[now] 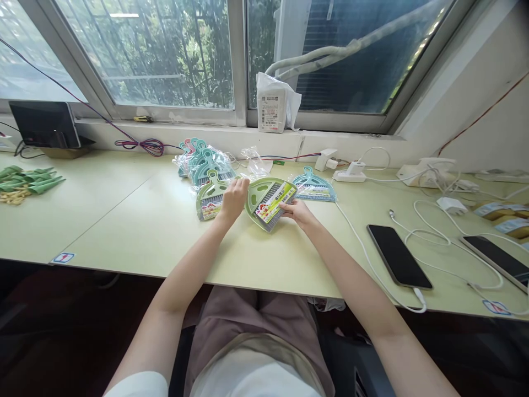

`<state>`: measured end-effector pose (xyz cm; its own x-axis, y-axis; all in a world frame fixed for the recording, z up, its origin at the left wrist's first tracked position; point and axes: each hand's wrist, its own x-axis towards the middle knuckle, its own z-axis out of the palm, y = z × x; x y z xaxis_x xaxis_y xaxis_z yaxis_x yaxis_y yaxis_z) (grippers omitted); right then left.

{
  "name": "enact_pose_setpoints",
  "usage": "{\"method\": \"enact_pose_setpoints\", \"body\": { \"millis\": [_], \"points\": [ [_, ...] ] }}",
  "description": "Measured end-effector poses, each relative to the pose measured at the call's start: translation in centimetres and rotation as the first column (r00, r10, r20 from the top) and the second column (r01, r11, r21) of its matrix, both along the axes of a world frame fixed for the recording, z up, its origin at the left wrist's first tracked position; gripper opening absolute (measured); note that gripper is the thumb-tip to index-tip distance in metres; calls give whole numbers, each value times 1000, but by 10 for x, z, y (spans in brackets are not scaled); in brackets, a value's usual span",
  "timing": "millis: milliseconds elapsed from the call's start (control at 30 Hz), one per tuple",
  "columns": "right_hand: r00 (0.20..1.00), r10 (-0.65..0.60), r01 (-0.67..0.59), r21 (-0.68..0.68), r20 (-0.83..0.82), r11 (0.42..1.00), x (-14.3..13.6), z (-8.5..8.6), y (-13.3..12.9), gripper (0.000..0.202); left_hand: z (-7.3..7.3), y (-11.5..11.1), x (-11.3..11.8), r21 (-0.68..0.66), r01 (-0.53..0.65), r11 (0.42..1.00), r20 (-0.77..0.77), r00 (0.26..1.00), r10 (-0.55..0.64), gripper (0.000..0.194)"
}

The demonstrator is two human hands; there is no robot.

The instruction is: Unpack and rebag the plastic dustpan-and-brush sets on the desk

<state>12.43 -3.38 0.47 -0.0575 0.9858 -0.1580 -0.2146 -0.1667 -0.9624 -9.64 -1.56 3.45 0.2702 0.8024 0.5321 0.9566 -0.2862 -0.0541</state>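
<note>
A green dustpan and brush set (269,205) with a printed label is held tilted above the table in front of me. My left hand (235,199) is closed at its handle end, and the handle itself is hidden by my fingers. On the opposite side, my right hand (296,212) pinches the edge by the label and bristles. A second green dustpan set (210,199) lies just left of my left hand, partly covered by it. Behind my right hand lies a teal dustpan set (313,184) in clear wrapping.
Several wrapped teal and pink sets (202,160) are heaped at the back. On the right lie a phone (399,256) on a white cable, another phone (498,259) and chargers (350,172). Green pieces (31,179) and a tablet (44,124) are at far left.
</note>
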Motion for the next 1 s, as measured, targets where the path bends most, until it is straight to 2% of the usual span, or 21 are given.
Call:
{"method": "enact_pose_setpoints", "body": {
  "millis": [133, 433, 567, 733, 1000],
  "points": [
    [998, -52, 53, 33, -36, 998, 1, 2, 0, 11, 0, -5, 7, 23, 83, 996, 32, 996, -83, 26],
    [975, -169, 176, 40, -142, 984, 4, 5, 2, 12, 1, -4, 3, 182, 115, 976, 140, 980, -142, 24],
    [965, -179, 193, 56, -192, 980, 7, 6, 4, 11, 4, -5, -1, 201, 97, 975, 193, 972, -136, 25],
    [965, -131, 143, 39, -227, 989, 9, 9, 3, 5, 3, -6, -1, 227, 75, 971, 222, 967, -126, 26],
    [993, -29, 18, -90, -118, 996, 11, 15, -1, 13, 2, -4, -4, 290, -54, 955, 290, 956, -34, 25]
  ]
}}
